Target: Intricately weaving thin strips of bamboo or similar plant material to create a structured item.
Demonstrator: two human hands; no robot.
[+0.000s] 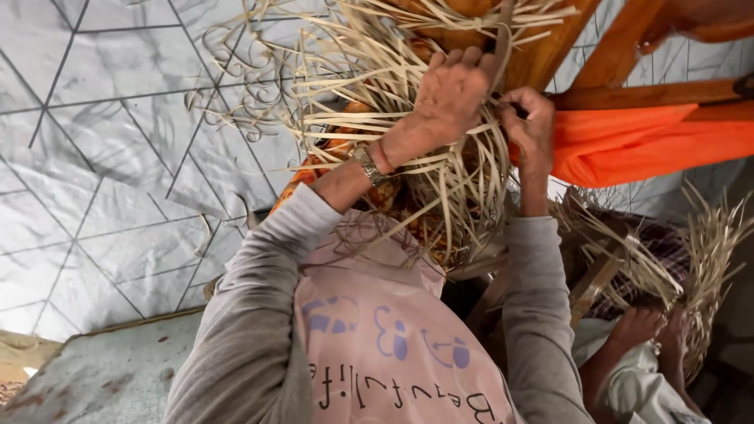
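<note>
While my left hand (452,94) grips a bunch of pale cane strips (440,196), fingers curled shut on them, my right hand (528,126) sits just beside it, pinching a strip w/ a thin dark tool, partly hidden. Strips fan out around & below both hands. Orange cloth (628,145) just right of right hand; wood frame (628,94) above it. Another person's hand (636,326) well below right.

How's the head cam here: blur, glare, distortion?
Head view: even daylight, no glare or hard shadows; slight blur on both hands, left hand and right hand, in the straw strips; the floor tiles bend toward the edges, wide-angle distortion.
</note>
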